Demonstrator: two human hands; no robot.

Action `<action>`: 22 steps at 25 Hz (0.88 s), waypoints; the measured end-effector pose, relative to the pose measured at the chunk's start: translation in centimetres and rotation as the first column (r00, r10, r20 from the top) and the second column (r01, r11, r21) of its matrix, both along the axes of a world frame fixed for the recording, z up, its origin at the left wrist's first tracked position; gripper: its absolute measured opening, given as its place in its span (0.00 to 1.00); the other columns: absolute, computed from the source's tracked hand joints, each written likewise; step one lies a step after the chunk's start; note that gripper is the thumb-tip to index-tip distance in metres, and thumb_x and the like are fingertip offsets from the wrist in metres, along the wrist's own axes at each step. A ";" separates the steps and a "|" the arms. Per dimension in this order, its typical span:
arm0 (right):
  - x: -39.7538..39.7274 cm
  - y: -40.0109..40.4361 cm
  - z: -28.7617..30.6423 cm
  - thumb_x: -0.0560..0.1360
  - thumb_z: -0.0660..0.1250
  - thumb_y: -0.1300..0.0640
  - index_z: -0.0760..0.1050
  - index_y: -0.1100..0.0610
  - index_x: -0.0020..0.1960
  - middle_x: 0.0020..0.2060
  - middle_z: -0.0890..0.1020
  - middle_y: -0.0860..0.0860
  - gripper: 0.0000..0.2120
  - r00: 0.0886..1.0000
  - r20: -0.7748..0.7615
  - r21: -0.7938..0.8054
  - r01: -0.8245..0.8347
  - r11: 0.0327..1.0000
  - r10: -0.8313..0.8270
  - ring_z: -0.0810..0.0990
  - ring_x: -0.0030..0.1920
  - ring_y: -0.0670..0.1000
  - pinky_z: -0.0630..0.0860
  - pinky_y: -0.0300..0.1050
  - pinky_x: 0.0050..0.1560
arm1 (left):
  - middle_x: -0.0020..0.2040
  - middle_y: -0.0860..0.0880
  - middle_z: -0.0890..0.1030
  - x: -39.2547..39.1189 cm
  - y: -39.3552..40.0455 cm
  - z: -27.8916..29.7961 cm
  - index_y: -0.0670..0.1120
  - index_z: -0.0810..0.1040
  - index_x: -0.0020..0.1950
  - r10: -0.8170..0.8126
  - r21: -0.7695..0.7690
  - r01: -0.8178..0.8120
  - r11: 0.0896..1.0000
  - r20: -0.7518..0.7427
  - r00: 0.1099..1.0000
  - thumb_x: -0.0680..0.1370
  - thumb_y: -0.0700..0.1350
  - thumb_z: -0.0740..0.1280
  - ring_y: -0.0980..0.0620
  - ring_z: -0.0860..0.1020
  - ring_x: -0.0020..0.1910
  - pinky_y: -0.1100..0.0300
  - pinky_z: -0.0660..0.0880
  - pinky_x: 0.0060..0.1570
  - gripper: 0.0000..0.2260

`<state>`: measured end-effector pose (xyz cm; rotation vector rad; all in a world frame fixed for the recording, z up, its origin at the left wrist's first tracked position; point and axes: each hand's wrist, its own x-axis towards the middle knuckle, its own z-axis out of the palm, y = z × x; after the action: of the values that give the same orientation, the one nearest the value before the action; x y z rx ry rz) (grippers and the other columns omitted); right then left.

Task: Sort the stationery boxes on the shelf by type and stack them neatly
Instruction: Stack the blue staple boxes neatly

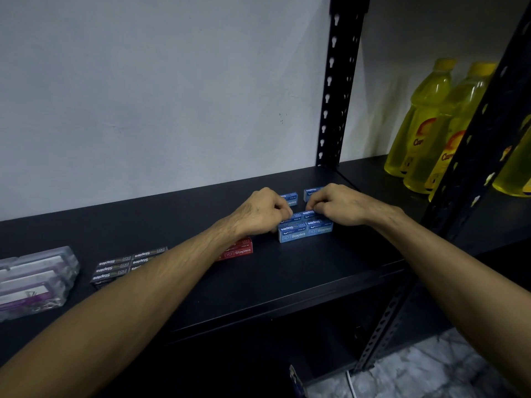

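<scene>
head view: i am pinching a blue staples box (305, 216) with my left hand (263, 211) and right hand (336, 204), setting it on the blue stack (305, 231) on the shelf (301, 271); next i think it needs squaring.

Single head view, forward and down, close over the shelf (287, 282).

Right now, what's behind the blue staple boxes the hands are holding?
Two more blue boxes sit behind the blue stack, near the wall. The left hand and right hand cover parts of them.
</scene>
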<state>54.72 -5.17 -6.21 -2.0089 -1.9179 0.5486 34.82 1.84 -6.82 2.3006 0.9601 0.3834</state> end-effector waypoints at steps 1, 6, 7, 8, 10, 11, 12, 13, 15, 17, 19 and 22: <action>-0.1 -0.2 0.0 0.78 0.60 0.57 0.80 0.42 0.41 0.42 0.81 0.38 0.15 1.000 -0.002 0.001 -0.003 1.000 0.003 0.78 0.44 0.39 0.68 0.36 0.40 | 0.25 0.56 0.80 -0.2 -0.1 0.1 0.49 0.84 0.44 -0.005 -0.001 0.005 1.000 -0.009 1.000 0.78 0.45 0.67 0.63 0.78 0.25 0.73 0.68 0.24 0.07; -0.3 -0.6 -0.1 0.78 0.60 0.57 0.80 0.43 0.42 0.42 0.81 0.39 0.14 1.000 0.005 -0.003 -0.003 1.000 0.003 0.78 0.44 0.40 0.69 0.37 0.40 | 0.34 0.57 0.83 -0.4 -0.7 0.1 0.49 0.85 0.45 -0.026 -0.007 0.026 1.000 -0.029 0.999 0.78 0.45 0.68 0.58 0.82 0.30 0.68 0.73 0.33 0.06; -0.3 -0.7 -0.2 0.78 0.60 0.57 0.80 0.44 0.42 0.42 0.82 0.40 0.14 1.000 0.007 -0.001 -0.003 1.000 0.003 0.78 0.44 0.41 0.69 0.37 0.40 | 0.37 0.56 0.84 -0.4 -0.7 0.1 0.49 0.85 0.45 -0.030 -0.008 0.030 1.000 -0.030 0.999 0.78 0.45 0.68 0.57 0.82 0.31 0.67 0.74 0.34 0.06; -0.2 -0.8 -0.2 0.78 0.60 0.57 0.81 0.44 0.42 0.42 0.82 0.40 0.14 1.000 0.007 0.000 -0.003 1.000 0.003 0.78 0.44 0.41 0.70 0.38 0.40 | 0.37 0.56 0.84 -0.4 -0.8 0.1 0.50 0.85 0.44 -0.035 -0.010 0.035 0.999 -0.030 0.999 0.78 0.45 0.68 0.57 0.83 0.31 0.68 0.74 0.34 0.06; -0.2 -1.0 -0.2 0.78 0.60 0.57 0.81 0.44 0.43 0.43 0.82 0.41 0.13 1.000 0.004 -0.004 -0.004 1.000 0.004 0.79 0.44 0.41 0.70 0.38 0.40 | 0.35 0.58 0.83 -0.4 -0.7 0.1 0.50 0.85 0.44 -0.046 -0.014 0.046 0.999 -0.031 0.998 0.78 0.45 0.68 0.56 0.83 0.31 0.70 0.73 0.32 0.06; -0.2 -1.1 -0.2 0.78 0.60 0.57 0.81 0.44 0.43 0.44 0.82 0.41 0.13 1.000 -0.001 -0.008 -0.004 1.000 0.004 0.79 0.45 0.42 0.70 0.39 0.41 | 0.34 0.59 0.83 -0.5 -0.8 0.1 0.49 0.85 0.44 -0.049 -0.017 0.049 0.999 -0.031 0.998 0.78 0.45 0.68 0.56 0.83 0.31 0.71 0.73 0.32 0.06; -0.2 -1.2 -0.2 0.78 0.60 0.57 0.81 0.44 0.44 0.45 0.82 0.42 0.13 1.000 -0.007 -0.012 -0.005 1.000 0.005 0.78 0.46 0.42 0.70 0.39 0.41 | 0.33 0.59 0.83 -0.5 -0.8 0.1 0.49 0.85 0.44 -0.051 -0.019 0.050 0.999 -0.031 0.998 0.78 0.45 0.68 0.56 0.83 0.32 0.70 0.73 0.33 0.06; -0.3 -1.3 -0.1 0.78 0.60 0.57 0.81 0.44 0.46 0.46 0.82 0.42 0.13 1.000 -0.014 -0.017 -0.008 1.000 0.008 0.78 0.47 0.42 0.70 0.39 0.42 | 0.32 0.60 0.83 -0.5 -0.8 0.0 0.49 0.85 0.45 -0.053 -0.019 0.053 0.998 -0.029 0.998 0.78 0.46 0.68 0.56 0.83 0.32 0.69 0.73 0.34 0.06; -0.3 -1.6 0.1 0.76 0.61 0.55 0.79 0.43 0.50 0.49 0.80 0.41 0.10 0.999 -0.041 -0.044 -0.025 0.999 0.024 0.77 0.49 0.41 0.70 0.39 0.44 | 0.34 0.60 0.84 -0.5 -0.9 0.1 0.50 0.84 0.46 -0.063 -0.014 0.063 0.998 -0.032 0.998 0.78 0.50 0.68 0.56 0.83 0.32 0.67 0.74 0.37 0.07; -0.4 -1.9 0.3 0.72 0.65 0.52 0.77 0.42 0.55 0.50 0.79 0.42 0.12 0.997 -0.054 -0.100 -0.057 0.993 0.052 0.77 0.49 0.42 0.70 0.40 0.45 | 0.40 0.54 0.85 -0.6 -0.8 0.3 0.52 0.84 0.49 -0.086 -0.027 0.084 0.996 -0.056 0.995 0.77 0.56 0.69 0.57 0.83 0.33 0.63 0.77 0.40 0.09; -0.4 -2.2 0.3 0.69 0.69 0.52 0.76 0.42 0.56 0.48 0.80 0.42 0.16 0.997 -0.025 -0.126 -0.074 0.989 0.072 0.79 0.46 0.43 0.71 0.41 0.42 | 0.43 0.52 0.85 -0.7 -0.8 0.4 0.52 0.82 0.55 -0.117 -0.035 0.114 0.993 -0.110 0.987 0.74 0.58 0.72 0.58 0.83 0.36 0.62 0.78 0.43 0.14; -0.6 -2.3 0.0 0.70 0.73 0.54 0.76 0.41 0.52 0.43 0.80 0.43 0.14 0.995 0.045 -0.078 -0.089 0.993 0.093 0.78 0.40 0.42 0.69 0.38 0.37 | 0.44 0.54 0.83 -0.7 -1.0 0.3 0.52 0.81 0.58 -0.130 0.020 0.135 0.991 -0.169 0.977 0.71 0.55 0.75 0.59 0.81 0.41 0.63 0.75 0.42 0.17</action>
<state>54.09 -7.49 -6.24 -2.0056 -2.0554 0.6087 34.16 0.80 -6.54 2.4397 0.8788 0.1526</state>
